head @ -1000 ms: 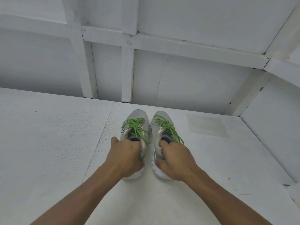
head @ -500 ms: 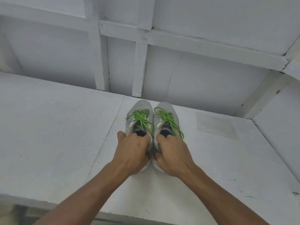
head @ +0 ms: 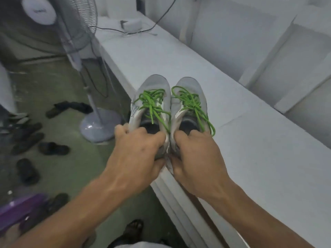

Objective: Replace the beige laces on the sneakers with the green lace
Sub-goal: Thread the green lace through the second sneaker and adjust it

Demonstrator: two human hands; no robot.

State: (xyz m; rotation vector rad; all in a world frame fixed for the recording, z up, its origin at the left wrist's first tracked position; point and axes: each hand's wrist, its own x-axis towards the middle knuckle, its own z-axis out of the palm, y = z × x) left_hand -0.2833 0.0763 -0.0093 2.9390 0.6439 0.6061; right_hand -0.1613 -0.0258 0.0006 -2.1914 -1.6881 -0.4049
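Two grey and white sneakers sit side by side, toes pointing away from me, at the near edge of the white table [head: 250, 140]. The left sneaker [head: 155, 85] carries a green lace [head: 150, 101] tied over its tongue, and the right sneaker [head: 189, 86] has its own green lace [head: 193, 102] with a loose end trailing down its right side. My left hand [head: 138, 151] grips the heel of the left sneaker, fingers curled into its opening. My right hand [head: 197, 154] grips the heel of the right sneaker the same way. The heels are hidden under my hands.
A standing fan [head: 68, 34] rises on its round base [head: 100, 126] left of the table. Several dark sandals [head: 53, 148] lie scattered on the green floor. A purple object [head: 19, 210] lies at bottom left. A white box [head: 132, 25] with cables rests on the far table end.
My hands have drawn both sneakers back from the middle of the table to its near edge. The view has swung left, bringing the floor, fan and sandals into sight.
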